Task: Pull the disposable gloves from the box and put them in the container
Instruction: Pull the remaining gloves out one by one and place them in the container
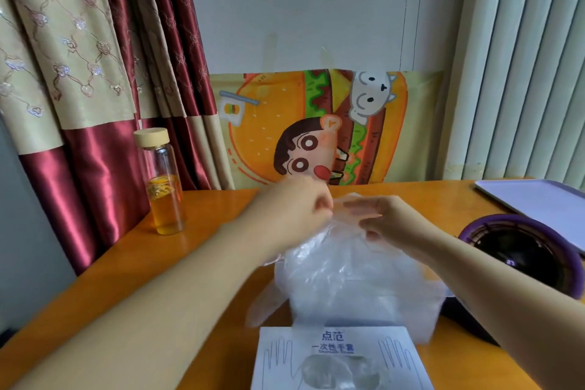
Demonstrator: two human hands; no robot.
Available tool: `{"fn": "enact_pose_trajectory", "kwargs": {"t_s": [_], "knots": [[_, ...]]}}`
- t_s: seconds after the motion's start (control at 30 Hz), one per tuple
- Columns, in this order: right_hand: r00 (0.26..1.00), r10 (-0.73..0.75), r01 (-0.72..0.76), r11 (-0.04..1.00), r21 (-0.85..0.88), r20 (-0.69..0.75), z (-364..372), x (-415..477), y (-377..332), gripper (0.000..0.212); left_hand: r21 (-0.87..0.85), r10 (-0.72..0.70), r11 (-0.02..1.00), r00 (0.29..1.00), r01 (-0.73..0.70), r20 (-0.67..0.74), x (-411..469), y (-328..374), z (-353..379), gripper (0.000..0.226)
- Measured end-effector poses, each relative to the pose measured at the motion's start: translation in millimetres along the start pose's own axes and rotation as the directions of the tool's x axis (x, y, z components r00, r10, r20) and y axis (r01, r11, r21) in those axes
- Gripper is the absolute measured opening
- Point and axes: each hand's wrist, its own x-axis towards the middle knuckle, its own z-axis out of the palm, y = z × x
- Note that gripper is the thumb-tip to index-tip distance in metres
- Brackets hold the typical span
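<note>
A white glove box (342, 358) with blue print lies at the table's near edge, clear plastic showing in its oval opening. Above it hangs a bunch of clear disposable gloves (351, 282), held up over the table. My left hand (300, 209) pinches the top of the gloves from the left. My right hand (380, 218) pinches the same top from the right, close beside the left. A purple container (525, 250) with a dark inside stands at the right, behind my right forearm.
A glass bottle (164, 184) with orange liquid and a cream cap stands at the left on the orange table (205, 231). A pale tray (538, 203) lies at the far right. A cartoon cloth and curtains hang behind the table.
</note>
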Motion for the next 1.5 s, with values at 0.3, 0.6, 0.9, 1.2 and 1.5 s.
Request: {"fn": "enact_pose_trajectory", "kwargs": {"t_s": [0.3,0.6,0.9,1.2,1.5], "knots": [[0.995,0.06,0.0,0.779,-0.627,0.075,-18,-20,24,0.057,0.13,-0.067,0.991,0.698,-0.038,0.713,26,17,61,0.053],[0.94,-0.034,0.265,0.7,-0.663,0.339,-16,-6,-5,0.06,0.079,-0.067,0.997,0.604,0.008,0.794,40,12,81,0.061],[0.728,0.411,0.252,0.584,-0.771,0.549,6,2,24,0.064,0.218,-0.098,0.962,0.542,-0.163,0.835,38,8,103,0.065],[0.907,0.071,0.257,0.686,-0.681,0.414,-13,-13,8,0.079,-0.097,0.053,0.995,0.865,-0.005,0.499,17,4,53,0.062],[0.858,-0.29,0.439,0.843,-0.312,0.425,4,-119,-12,0.028,-0.459,0.007,0.884,0.979,0.089,0.203,-110,16,37,0.019]]}}
